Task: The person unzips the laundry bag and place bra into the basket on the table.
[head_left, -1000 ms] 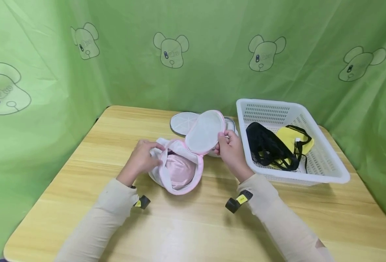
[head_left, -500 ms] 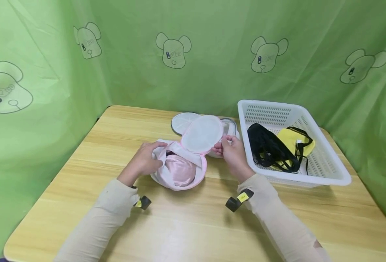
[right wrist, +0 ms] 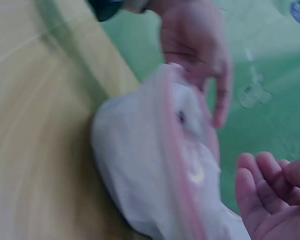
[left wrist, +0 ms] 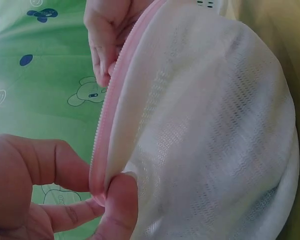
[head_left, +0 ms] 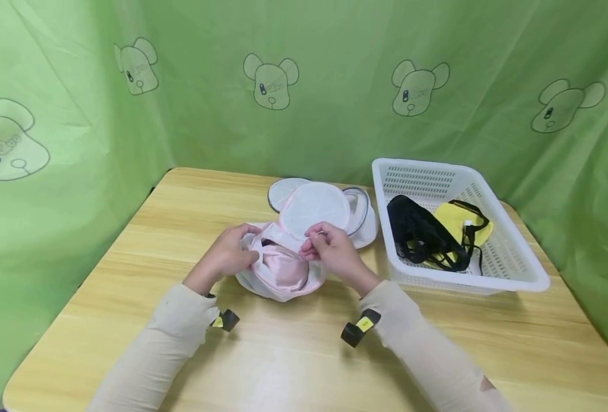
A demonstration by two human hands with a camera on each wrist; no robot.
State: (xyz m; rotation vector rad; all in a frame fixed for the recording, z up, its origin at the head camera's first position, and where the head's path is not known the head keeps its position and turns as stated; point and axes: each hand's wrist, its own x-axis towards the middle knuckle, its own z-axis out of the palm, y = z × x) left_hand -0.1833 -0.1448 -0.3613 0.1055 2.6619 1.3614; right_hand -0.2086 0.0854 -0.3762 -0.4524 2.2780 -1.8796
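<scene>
Mesh laundry bag (head_left: 283, 269), holding a pink satin garment (head_left: 279, 269), is pinched at its pink zipper rim by the left hand (head_left: 226, 254) and right hand (head_left: 330, 249) on the wooden table (head_left: 129, 240). Black and yellow garments (head_left: 438, 232) are kept in the white basket (head_left: 515, 274).

Wooden table (head_left: 129, 252) bears pink-trimmed mesh bag (head_left: 283, 274); grey-trimmed bag (head_left: 360, 214); basket (head_left: 515, 274) (white).

We see a white basket (head_left: 510, 269) on the desk (head_left: 293, 366), holding black (head_left: 419, 234) and yellow garments (head_left: 456, 220); green curtain (head_left: 335, 114) behind.
</scene>
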